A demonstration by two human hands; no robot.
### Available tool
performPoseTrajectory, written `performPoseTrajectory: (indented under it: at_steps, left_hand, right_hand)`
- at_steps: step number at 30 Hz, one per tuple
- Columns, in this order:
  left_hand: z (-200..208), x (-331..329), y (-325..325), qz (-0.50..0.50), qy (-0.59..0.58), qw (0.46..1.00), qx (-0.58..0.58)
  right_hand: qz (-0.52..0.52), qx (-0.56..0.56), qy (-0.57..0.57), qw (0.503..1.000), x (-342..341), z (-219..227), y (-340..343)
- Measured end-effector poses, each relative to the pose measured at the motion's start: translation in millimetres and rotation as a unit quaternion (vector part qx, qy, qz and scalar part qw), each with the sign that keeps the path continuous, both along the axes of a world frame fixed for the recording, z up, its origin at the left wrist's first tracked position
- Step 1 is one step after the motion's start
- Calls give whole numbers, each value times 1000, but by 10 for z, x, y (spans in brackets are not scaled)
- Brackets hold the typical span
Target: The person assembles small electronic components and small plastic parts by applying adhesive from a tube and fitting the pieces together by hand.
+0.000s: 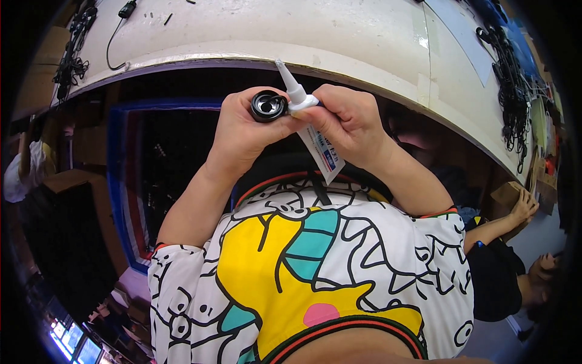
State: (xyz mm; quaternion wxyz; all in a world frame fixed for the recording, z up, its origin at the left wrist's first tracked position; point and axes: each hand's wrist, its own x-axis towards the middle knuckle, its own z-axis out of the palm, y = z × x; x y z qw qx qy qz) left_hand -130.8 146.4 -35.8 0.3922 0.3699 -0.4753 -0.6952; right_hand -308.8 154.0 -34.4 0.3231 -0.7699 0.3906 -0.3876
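Observation:
My left hand [241,130] is closed around a black cylindrical piece [269,106]. Its round, hollow-looking end with a shiny inside faces up; the rest is hidden in my fingers. Close beside it, my right hand [356,124] grips a white squeeze tube [324,155] with a printed label. The tube's long tapered nozzle [291,82] points up and away, its tip near the table edge. My left thumb reaches across to the nozzle's wide base, close to my right thumb. Both hands are held in front of my chest, just short of the table.
Ahead runs a pale worktable [242,30]. Black cable bundles lie at its right end [512,91] and left end [73,67]. A blue-framed box [121,182] stands to my left below the table. At right, a co-worker's hand [524,206] holds brown cardboard [508,195].

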Motion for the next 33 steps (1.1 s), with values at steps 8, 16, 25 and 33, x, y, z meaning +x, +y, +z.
performPoseTrajectory:
  at_steps: [8, 16, 25, 33]
  left_hand:
    - [-29, 4, 0, -8, -5, 1000, -15]
    - [-40, 2, -10, -11, 3, 1000, -26]
    - [-43, -9, -15, -8, 14, 1000, -19]
    - [80, 10, -50, -32, -23, 999, -7]
  right_hand:
    - [1, -10, 4, 1000, 0, 1, 1]
    - [-5, -11, 1, 1000, 11, 4, -13]
    - [-1, 0, -6, 1000, 25, 42, -39]
    - [20, 95, -55, 994, -77, 178, -68]
